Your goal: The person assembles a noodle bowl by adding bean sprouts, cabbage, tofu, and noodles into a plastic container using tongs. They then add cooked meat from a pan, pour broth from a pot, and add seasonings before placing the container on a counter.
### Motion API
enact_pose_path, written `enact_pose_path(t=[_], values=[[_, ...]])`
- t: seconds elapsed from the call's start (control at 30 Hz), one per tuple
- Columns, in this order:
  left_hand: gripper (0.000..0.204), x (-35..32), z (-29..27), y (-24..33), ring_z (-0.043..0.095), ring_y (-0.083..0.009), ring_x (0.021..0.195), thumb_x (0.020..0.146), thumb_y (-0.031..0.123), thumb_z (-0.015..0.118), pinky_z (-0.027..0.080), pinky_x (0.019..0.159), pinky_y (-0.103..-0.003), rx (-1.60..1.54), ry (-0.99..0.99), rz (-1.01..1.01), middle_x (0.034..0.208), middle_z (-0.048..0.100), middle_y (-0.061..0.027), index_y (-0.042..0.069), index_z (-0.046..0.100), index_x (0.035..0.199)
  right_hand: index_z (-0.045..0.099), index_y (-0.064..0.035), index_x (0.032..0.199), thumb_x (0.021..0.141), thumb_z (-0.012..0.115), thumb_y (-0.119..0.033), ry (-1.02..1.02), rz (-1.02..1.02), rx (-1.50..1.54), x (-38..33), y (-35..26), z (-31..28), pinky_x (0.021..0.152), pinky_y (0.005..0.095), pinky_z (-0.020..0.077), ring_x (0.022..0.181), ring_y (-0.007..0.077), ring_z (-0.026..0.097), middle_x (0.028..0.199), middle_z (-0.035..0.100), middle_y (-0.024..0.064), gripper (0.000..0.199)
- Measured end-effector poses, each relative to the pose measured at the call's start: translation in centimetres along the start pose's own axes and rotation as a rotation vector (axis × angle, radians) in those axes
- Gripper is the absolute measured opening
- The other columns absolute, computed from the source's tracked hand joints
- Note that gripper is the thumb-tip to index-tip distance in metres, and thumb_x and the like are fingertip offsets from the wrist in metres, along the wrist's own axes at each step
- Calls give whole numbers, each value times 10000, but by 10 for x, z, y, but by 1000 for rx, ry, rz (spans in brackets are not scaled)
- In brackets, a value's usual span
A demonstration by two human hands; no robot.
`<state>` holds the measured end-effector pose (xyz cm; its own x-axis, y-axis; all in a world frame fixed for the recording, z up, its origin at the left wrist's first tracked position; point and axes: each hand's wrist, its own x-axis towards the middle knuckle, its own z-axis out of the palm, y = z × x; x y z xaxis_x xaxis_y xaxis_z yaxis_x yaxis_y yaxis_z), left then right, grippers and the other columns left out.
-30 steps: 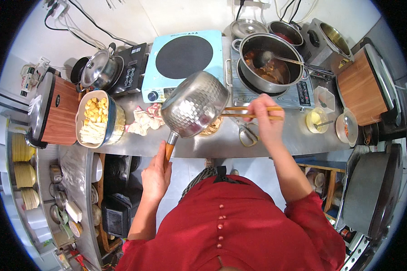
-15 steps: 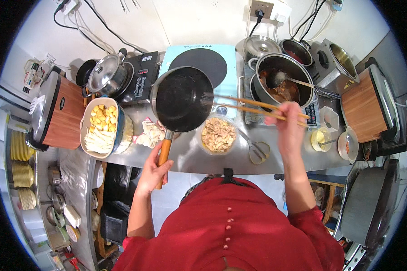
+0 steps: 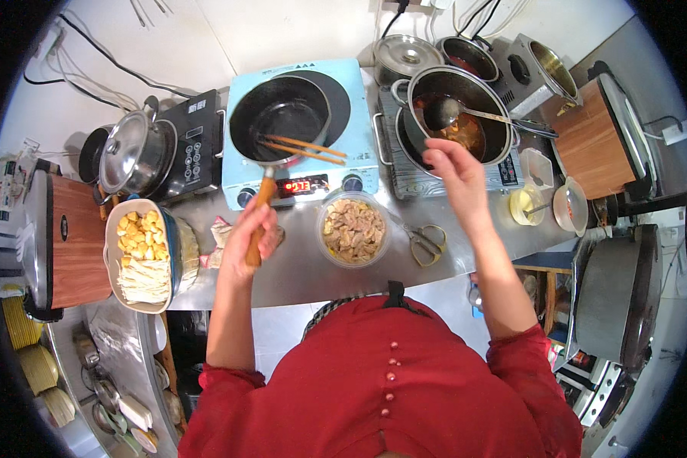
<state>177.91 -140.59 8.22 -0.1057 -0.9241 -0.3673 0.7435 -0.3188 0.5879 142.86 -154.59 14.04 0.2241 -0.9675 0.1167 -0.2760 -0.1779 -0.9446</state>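
Note:
My left hand (image 3: 256,233) grips the wooden handle of a dark-lined saucepan (image 3: 278,99). The pan rests on a light-blue induction cooker (image 3: 362,164) whose red display is lit. A pair of wooden chopsticks (image 3: 305,150) leans in the pan, tips inside and ends over its rim. Beside the near rim of the soup pot (image 3: 509,137), my right hand (image 3: 459,175) is empty, its fingers loosely apart. A metal ladle (image 3: 485,115) lies in that pot's brown broth. Between my arms stands a clear bowl of pale meat pieces (image 3: 353,231), with scissors (image 3: 424,243) to its right.
At left is a tub of yellow chunks and white strips (image 3: 141,259), near a cloth (image 3: 220,238). Behind it, a lidded pot (image 3: 130,149) sits on a black cooker (image 3: 193,145). Small containers (image 3: 525,206) stand right of the soup pot. Wood-sided cookers (image 3: 84,244) flank the counter.
The saucepan has gone from above the counter's middle onto the blue cooker, whose display is now lit. The chopsticks have left my right hand and lie in the pan. The view has shifted.

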Motion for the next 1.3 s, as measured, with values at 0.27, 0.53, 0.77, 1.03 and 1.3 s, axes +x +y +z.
enact_pose_path(t=[0.27, 0.53, 0.77, 1.03, 1.3], values=[[647, 45, -20, 25, 698, -240, 770, 1009, 576, 412, 624, 670, -339, 60, 104, 172, 1034, 666, -164, 51, 458, 1384, 705, -29, 1004, 930, 632, -101, 70, -148, -609, -13, 21, -105, 687, 322, 536, 743, 222, 685, 888, 715, 115, 126], [529, -2, 11, -137, 642, -144, 728, 1020, 393, 519, 580, 576, -268, 516, 481, 145, 1032, 589, -79, 105, 462, 1461, 629, -109, 1151, 763, 743, -109, -530, -410, -763, -109, 121, -20, 827, 420, 522, 989, 332, 588, 1064, 577, 123, 405], [456, -2, 48, -188, 702, -189, 841, 1000, 123, 495, 614, 619, -293, 451, 639, 268, 1168, 646, -123, 81, 464, 1453, 606, -86, 1264, 756, 736, -64, -442, -443, -709, -98, 148, -37, 896, 440, 484, 1058, 354, 533, 1142, 520, 162, 525], [415, -16, 66, -209, 720, -253, 874, 1000, 106, 518, 627, 680, -301, 285, 622, 285, 1082, 650, -150, 79, 447, 1408, 644, -79, 1260, 782, 617, -17, -518, -457, -718, -83, 162, -50, 777, 415, 537, 884, 327, 634, 981, 633, 145, 482], [441, -15, 65, -211, 692, -243, 921, 991, 78, 548, 630, 721, -329, 205, 541, 255, 1113, 589, -146, 50, 405, 1407, 624, -46, 1289, 858, 638, -58, -658, 733, 263, -111, 99, -105, 612, 280, 511, 722, 124, 624, 868, 663, 65, 431]])
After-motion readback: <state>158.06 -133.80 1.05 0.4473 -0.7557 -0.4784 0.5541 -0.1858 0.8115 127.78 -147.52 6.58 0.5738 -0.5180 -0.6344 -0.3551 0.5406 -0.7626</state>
